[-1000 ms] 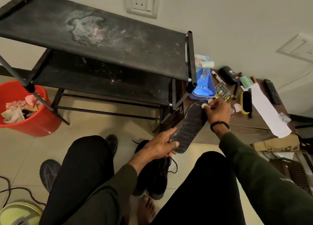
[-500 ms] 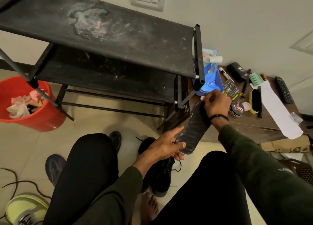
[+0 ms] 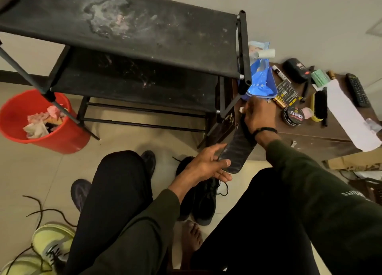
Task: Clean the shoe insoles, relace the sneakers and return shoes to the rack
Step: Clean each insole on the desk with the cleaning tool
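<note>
A dark insole [image 3: 235, 150] slants between my hands in the head view. My left hand [image 3: 206, 167] holds its near end, thumb on top and fingers under. At the insole's far end my right hand [image 3: 259, 115] pinches a small white wipe [image 3: 241, 109] against it. A pair of black sneakers [image 3: 203, 200] stands on the floor between my knees, laces loose. A yellow sneaker [image 3: 49, 241] and a loose dark lace [image 3: 41, 210] lie at the lower left. The black shoe rack [image 3: 124, 30] stands in front, its shelves dusty.
A red bucket [image 3: 62, 138] with used wipes sits left of the rack. A low brown table [image 3: 310, 134] to the right carries a blue wipes pack [image 3: 260, 82], a polish tin [image 3: 293, 115], a brush [image 3: 319, 107], a remote [image 3: 356, 89] and white paper [image 3: 349, 117]. A grey insole [image 3: 79, 192] lies by my left knee.
The camera has tipped downward and slightly left. My right hand has shifted a little along the insole's far end with the wipe; my left hand keeps its hold.
</note>
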{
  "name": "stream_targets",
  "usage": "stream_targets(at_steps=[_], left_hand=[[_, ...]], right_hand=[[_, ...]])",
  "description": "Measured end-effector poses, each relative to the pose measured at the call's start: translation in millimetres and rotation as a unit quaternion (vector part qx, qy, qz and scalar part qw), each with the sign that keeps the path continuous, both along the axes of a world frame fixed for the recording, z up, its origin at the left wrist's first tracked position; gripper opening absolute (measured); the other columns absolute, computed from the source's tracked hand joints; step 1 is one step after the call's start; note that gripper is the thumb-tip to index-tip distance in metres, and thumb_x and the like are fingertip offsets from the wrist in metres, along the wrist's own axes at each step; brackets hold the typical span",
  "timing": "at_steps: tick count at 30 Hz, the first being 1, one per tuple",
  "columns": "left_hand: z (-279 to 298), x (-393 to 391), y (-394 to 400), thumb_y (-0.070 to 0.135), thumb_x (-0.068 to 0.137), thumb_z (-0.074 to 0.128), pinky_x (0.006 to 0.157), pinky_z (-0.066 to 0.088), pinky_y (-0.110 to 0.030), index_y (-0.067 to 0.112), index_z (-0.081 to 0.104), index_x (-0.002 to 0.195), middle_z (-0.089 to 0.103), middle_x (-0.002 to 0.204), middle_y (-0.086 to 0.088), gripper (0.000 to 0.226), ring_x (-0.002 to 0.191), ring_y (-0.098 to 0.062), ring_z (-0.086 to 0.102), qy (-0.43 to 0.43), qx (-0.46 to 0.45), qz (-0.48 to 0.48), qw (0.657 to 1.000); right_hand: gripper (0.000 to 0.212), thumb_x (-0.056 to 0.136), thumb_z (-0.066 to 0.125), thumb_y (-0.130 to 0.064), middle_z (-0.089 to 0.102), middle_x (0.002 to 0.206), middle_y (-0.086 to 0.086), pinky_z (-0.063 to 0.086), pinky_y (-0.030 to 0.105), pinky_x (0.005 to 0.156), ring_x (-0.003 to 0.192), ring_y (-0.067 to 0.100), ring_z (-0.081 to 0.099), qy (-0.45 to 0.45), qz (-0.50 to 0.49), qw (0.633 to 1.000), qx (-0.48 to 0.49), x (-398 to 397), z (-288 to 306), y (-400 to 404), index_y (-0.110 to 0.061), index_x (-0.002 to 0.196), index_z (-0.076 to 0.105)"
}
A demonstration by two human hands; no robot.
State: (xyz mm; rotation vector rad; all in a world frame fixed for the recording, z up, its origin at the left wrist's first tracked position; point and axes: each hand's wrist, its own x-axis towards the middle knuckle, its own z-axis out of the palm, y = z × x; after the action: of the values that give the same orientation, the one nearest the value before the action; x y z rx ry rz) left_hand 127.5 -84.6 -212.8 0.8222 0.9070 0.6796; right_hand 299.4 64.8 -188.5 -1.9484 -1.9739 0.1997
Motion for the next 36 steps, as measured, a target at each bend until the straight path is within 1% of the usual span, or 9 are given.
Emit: stream_targets(at_steps=[3, 7, 11, 14, 18, 21, 27, 33, 36], left_hand=[[-1.2, 2.5, -4.8, 0.004, 0.101, 0.058, 0.067, 0.063, -0.032, 0.018, 0.041, 0.146, 0.073, 0.099, -0.015, 0.05, 0.072, -0.028, 0.074, 0.012, -0.002, 0.014, 1.0], [-7.7, -3.2, -8.0, 0.004, 0.101, 0.058, 0.066, 0.063, -0.033, 0.019, 0.051, 0.136, 0.074, 0.097, -0.017, 0.039, 0.072, -0.029, 0.075, 0.015, -0.005, 0.024, 1.0], [-8.2, -6.0, -7.3, 0.004, 0.101, 0.057, 0.064, 0.063, -0.03, 0.012, 0.054, 0.132, 0.074, 0.095, -0.016, 0.031, 0.071, -0.026, 0.075, 0.025, -0.015, 0.029, 0.999], [-10.3, -2.4, -10.7, 0.006, 0.101, 0.057, 0.064, 0.062, -0.03, 0.014, 0.055, 0.127, 0.074, 0.097, -0.018, 0.027, 0.074, -0.029, 0.076, 0.036, -0.009, 0.026, 0.999], [-15.3, -1.0, -9.2, 0.006, 0.101, 0.058, 0.064, 0.063, -0.032, 0.015, 0.056, 0.123, 0.075, 0.094, -0.015, 0.024, 0.074, -0.031, 0.076, 0.042, -0.012, 0.026, 0.999], [-15.2, -3.7, -7.6, 0.007, 0.101, 0.059, 0.067, 0.063, -0.034, 0.016, 0.057, 0.123, 0.075, 0.095, -0.015, 0.025, 0.077, -0.033, 0.076, 0.033, -0.015, 0.014, 0.999], [-17.8, 0.2, -9.0, 0.007, 0.1, 0.06, 0.065, 0.062, -0.032, 0.014, 0.055, 0.13, 0.076, 0.093, -0.016, 0.031, 0.078, -0.034, 0.076, 0.049, -0.024, 0.023, 0.998], [-22.1, -1.3, -14.9, 0.005, 0.101, 0.059, 0.066, 0.063, -0.034, 0.016, 0.057, 0.126, 0.075, 0.098, -0.019, 0.028, 0.077, -0.036, 0.075, 0.052, -0.012, 0.042, 0.998], [-21.4, -0.4, -13.4, 0.006, 0.1, 0.059, 0.066, 0.063, -0.035, 0.017, 0.056, 0.127, 0.075, 0.097, -0.019, 0.029, 0.075, -0.034, 0.076, 0.047, -0.018, 0.046, 0.998]], right_hand=[[0.015, 0.089, 0.061, -0.008, 0.065, 0.075, 0.006, 0.033, 0.023, 0.058, 0.067, 0.021, 0.057, 0.022, 0.024, 0.999, 0.003, -1.9, 1.1, -27.4, -0.013, 0.076, 0.057], [0.011, 0.088, 0.067, -0.009, 0.069, 0.075, 0.004, 0.038, 0.021, 0.064, 0.068, 0.022, 0.063, 0.021, 0.079, 0.997, 0.008, 16.5, 1.1, -48.1, -0.012, 0.079, 0.062], [0.011, 0.094, 0.059, -0.014, 0.069, 0.084, 0.014, 0.026, 0.024, 0.066, 0.079, 0.032, 0.063, 0.016, -0.036, 0.999, 0.009, 48.2, -0.7, -8.1, -0.01, 0.084, 0.062], [0.014, 0.093, 0.058, -0.013, 0.068, 0.085, 0.011, 0.023, 0.022, 0.065, 0.077, 0.024, 0.057, 0.023, -0.077, 0.997, -0.002, 53.4, -1.3, 3.2, -0.017, 0.08, 0.057], [0.01, 0.091, 0.06, -0.01, 0.066, 0.077, 0.011, 0.044, 0.035, 0.065, 0.071, 0.029, 0.061, 0.01, 0.018, 1.0, 0.013, 40.6, 0.9, -32.5, -0.011, 0.082, 0.059], [0.011, 0.088, 0.065, -0.005, 0.067, 0.076, 0.006, 0.046, 0.03, 0.067, 0.069, 0.022, 0.061, -0.023, 0.103, 0.994, -0.003, 52.8, 2.7, -46.7, -0.013, 0.082, 0.061], [0.009, 0.088, 0.06, -0.007, 0.071, 0.086, 0.009, 0.036, 0.025, 0.069, 0.083, 0.028, 0.065, 0.013, -0.048, 0.999, -0.005, 82.7, -4.0, 10.2, -0.013, 0.089, 0.065], [0.011, 0.093, 0.061, -0.008, 0.072, 0.09, 0.009, 0.043, 0.025, 0.075, 0.083, 0.024, 0.066, 0.034, -0.031, 0.999, 0.004, 78.5, -1.4, -44.5, -0.014, 0.096, 0.07], [0.005, 0.087, 0.074, -0.012, 0.074, 0.086, 0.004, 0.054, 0.035, 0.077, 0.078, 0.022, 0.069, 0.054, 0.001, 0.998, -0.022, 75.6, -0.7, -75.1, -0.013, 0.092, 0.074]])
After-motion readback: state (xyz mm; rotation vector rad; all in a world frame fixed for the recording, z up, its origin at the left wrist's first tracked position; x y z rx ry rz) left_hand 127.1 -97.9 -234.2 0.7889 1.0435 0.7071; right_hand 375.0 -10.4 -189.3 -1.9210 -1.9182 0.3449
